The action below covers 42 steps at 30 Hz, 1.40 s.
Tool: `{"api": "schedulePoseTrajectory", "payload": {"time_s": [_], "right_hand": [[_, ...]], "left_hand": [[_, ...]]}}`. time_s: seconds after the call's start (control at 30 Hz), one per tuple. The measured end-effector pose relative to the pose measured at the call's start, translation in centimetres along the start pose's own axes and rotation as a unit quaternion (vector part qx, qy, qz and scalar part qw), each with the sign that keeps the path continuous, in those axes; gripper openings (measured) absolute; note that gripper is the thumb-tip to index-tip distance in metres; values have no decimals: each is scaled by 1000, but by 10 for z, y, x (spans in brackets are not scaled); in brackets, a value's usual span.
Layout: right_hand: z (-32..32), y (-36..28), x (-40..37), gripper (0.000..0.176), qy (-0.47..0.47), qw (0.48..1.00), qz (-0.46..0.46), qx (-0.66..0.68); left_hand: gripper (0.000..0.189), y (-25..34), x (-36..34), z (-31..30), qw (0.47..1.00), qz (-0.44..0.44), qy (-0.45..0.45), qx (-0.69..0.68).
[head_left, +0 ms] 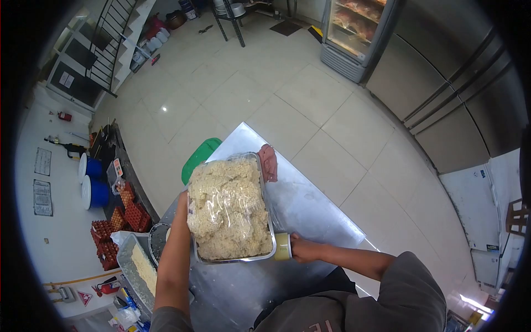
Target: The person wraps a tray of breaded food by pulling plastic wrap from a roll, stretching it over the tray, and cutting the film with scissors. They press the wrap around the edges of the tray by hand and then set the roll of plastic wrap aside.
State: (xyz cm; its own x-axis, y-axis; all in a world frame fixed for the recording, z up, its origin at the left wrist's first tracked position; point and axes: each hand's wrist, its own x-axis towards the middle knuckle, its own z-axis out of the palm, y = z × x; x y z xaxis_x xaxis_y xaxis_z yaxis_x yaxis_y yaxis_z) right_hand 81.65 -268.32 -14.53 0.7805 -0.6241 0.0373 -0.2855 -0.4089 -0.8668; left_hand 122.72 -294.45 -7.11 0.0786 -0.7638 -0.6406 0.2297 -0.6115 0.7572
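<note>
A metal tray point(270, 221) heaped with pale crumb-coated food point(227, 205) sits on the steel table. Shiny clear cling film point(218, 210) lies over the heap. My left hand point(183, 203) is at the tray's left side; its fingers are hidden by the tray and food. At the tray's lower right corner, my right hand point(302, 247) is closed round the end of a cling film roll point(282, 247) with a yellowish label. A crumpled reddish cloth point(267, 163) lies against the tray's far right corner.
The steel table point(310, 205) has a corner pointing away from me. A green lid-like object point(199, 157) shows beyond its left edge. Left of my arm stand a grey tub point(130, 257) of crumbs and a dark round container point(159, 239). Egg trays point(136, 216) are stacked farther left.
</note>
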Motion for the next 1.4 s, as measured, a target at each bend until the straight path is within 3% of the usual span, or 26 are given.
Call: {"api": "schedulePoseTrajectory", "payload": {"time_s": [0.13,0.17,0.2,0.33,0.37,0.4,0.43,0.5,0.53,0.57,0.6,0.63,0.7,0.73,0.87,0.97,1.03,1.17,1.27,1.33,1.4], "right_hand": [[-14,-31,-7,42,12,997,74,33],[-16,-31,-2,41,-25,947,190,259],[-18,-33,2,41,-63,833,291,466],[-6,-47,-2,36,-17,854,299,425],[10,-38,-9,37,42,938,183,292],[15,-35,-13,37,100,982,61,146],[17,-30,-17,37,101,982,62,147],[19,-31,-22,37,66,998,2,2],[9,-40,-21,37,64,998,3,6],[-4,-48,-20,39,6,990,68,120],[-13,-54,-18,41,-53,962,132,233],[-15,-54,-16,41,-57,961,131,236],[-14,-55,-15,43,-61,837,278,468],[-7,-56,-11,49,39,755,262,600],[-6,-48,-2,44,67,776,294,553],[-3,-48,-9,38,29,812,243,530],[-7,-45,-15,33,-1,879,175,445],[-5,-48,-27,31,-54,887,189,418],[14,-52,-41,34,-12,924,127,360],[16,-65,-50,33,-17,982,96,163],[16,-73,-56,33,-31,984,79,155]], "left_hand": [[48,-4,4,5,1000,-2,2,11],[48,-5,4,4,1000,-3,4,14],[48,-5,4,3,1000,-2,4,19],[48,-10,3,2,999,-3,9,34],[48,-11,3,2,999,-3,12,34],[48,-12,4,4,999,-5,11,37],[48,-13,4,4,999,-4,13,37],[48,-16,4,3,999,-7,16,44],[48,-16,5,3,999,-7,17,45],[48,-16,5,3,999,-6,17,48],[48,-17,5,3,998,-5,18,53],[48,-17,5,2,998,-4,19,55],[48,-19,5,0,998,-2,23,64],[48,-20,5,0,997,-3,23,68],[48,-26,3,1,996,-6,30,79],[48,-31,4,-1,995,-5,38,93],[48,-32,6,-2,994,-2,43,102],[48,-40,7,-3,993,-4,50,110],[49,-47,9,-2,992,-6,52,113],[49,-52,9,-1,992,-6,54,116],[49,-59,9,0,991,-4,57,122]]}}
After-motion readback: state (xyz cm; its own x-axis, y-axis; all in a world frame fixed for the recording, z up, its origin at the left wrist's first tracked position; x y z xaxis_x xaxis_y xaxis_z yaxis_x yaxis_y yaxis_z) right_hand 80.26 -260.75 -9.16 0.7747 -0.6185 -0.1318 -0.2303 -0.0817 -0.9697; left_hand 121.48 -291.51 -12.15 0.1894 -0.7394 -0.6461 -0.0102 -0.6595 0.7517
